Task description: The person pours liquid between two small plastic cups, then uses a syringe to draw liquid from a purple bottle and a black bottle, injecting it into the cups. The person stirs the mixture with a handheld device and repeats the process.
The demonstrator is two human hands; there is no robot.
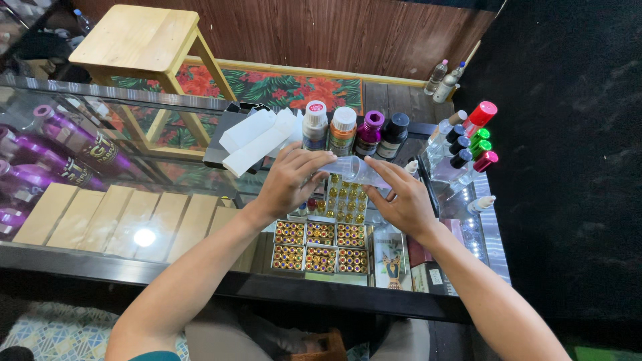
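Both hands grasp a small clear bottle (354, 170) between them, left hand (289, 182) at its cap end, right hand (401, 200) at its base, above the glass worktop (167, 180); capped bottles (354, 132) stand just beyond.

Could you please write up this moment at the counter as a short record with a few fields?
Setting: glass display counter, seen from above
Left hand: grips one end of a small clear plastic bottle
Right hand: holds the bottle's other end
Bottle pose: tilted, held above the glass
Behind the hands: row of four capped bottles
To the right: cluster of spray bottles with red, green, pink and black caps
Under the glass: trays of small gold-capped vials
Further back: wooden stool
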